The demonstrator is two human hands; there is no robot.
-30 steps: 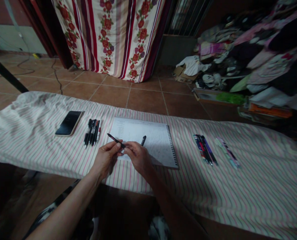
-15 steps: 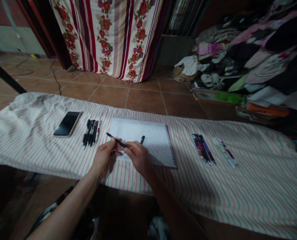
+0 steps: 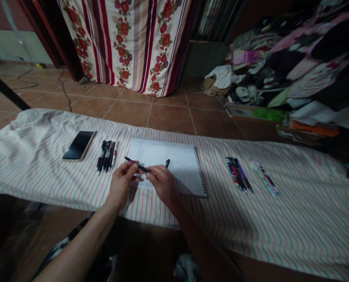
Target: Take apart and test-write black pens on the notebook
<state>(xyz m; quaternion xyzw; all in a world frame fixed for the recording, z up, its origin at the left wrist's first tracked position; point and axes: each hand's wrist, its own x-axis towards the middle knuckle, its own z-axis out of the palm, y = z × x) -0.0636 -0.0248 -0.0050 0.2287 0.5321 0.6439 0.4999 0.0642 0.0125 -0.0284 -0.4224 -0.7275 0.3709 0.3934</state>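
Observation:
A black pen (image 3: 141, 168) is held between my two hands above a spiral notebook (image 3: 183, 154) with a written page. My left hand (image 3: 123, 178) pinches the pen's middle between thumb and fingers. My right hand (image 3: 162, 178) grips its lower right end, and the fingers hide that tip. Just behind my right hand, a dark pen or cap (image 3: 167, 163) shows over the page; the rest of it is hidden. Left of the notebook lies a row of several pens (image 3: 106, 156), mostly black, with a shorter red-and-white one (image 3: 115, 157) at its right end.
A phone (image 3: 79, 145) lies at the left on the striped cloth (image 3: 215, 219). To the right are a group of dark, red and purple pens (image 3: 238, 175) and some pastel patterned pens (image 3: 265, 179). Beyond are a floral curtain (image 3: 136, 47) and piled clothes (image 3: 280, 66).
My left fingers have shifted slightly along the pen, with the thumb now further over it. My right hand and the pen are almost where they were.

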